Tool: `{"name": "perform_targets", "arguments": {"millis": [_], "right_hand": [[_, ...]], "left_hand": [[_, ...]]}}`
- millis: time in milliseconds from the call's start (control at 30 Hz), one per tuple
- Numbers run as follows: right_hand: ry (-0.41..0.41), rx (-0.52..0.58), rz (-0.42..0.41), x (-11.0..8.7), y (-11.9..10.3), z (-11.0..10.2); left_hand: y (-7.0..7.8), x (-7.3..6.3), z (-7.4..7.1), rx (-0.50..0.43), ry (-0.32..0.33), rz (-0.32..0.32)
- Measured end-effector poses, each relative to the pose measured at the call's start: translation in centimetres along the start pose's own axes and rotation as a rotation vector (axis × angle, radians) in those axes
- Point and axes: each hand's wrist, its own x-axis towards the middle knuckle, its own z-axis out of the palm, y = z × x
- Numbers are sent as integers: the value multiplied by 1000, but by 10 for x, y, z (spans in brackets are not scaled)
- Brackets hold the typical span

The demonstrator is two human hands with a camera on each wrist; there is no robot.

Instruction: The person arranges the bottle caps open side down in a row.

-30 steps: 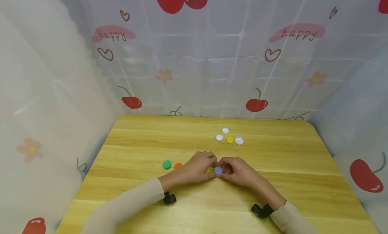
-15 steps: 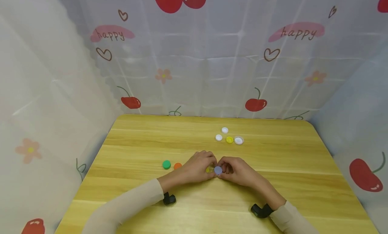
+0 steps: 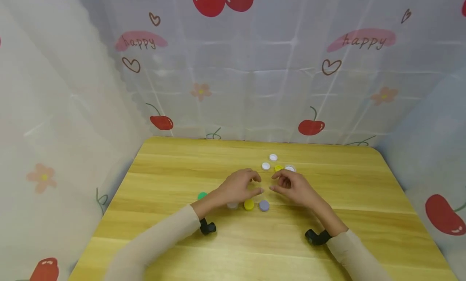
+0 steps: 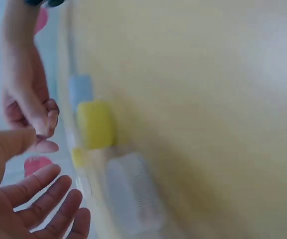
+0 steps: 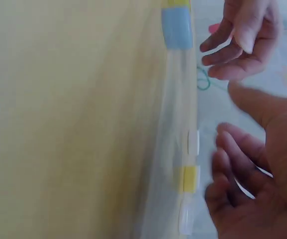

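Observation:
A lavender round cap, a yellow cap and a pale translucent cap with ridged sides stand in a row on the table. Above and behind that row is my left hand, fingers loosely bent, thumb apart, holding nothing. Facing it, my right hand hovers up and to the right of the lavender cap, its grasp likewise bare. A green cap shows partly past my left forearm. In the left wrist view, the yellow cap and translucent cap look blurred.
Farther back lie two white caps, a small yellow cap and a larger white one, partly near my right fingers. The wooden table ends at a printed curtain.
Both hands have let go of the lavender cap, risen and moved toward the back, drawing slightly apart. The yellow and pale caps now show; the orange one is hidden by the left arm.

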Motion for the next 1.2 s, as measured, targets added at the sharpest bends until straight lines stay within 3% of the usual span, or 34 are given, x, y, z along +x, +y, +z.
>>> {"name": "perform_targets", "arguments": {"millis": [167,233,300,467,700,1033,1200], "right_hand": [[116,-104,8,26,7,-2],[133,-124,24,34,9,-1],[132,-126,39,40,10,1],[110,-141,49,49,14,8],[145,-191,37,57,17,8],[129,-194,51,57,18,9],[137,-192,27,58,19,7]], "left_hand": [[-10,32,-8,-264,54,-102],[-14,45,-8,-292,71,-122],[-18,55,-6,-262,76,-150],[-22,73,1,-68,57,-220],[-15,89,5,94,41,-202],[-9,89,7,137,30,-203],[-12,88,4,103,45,-156]]}}
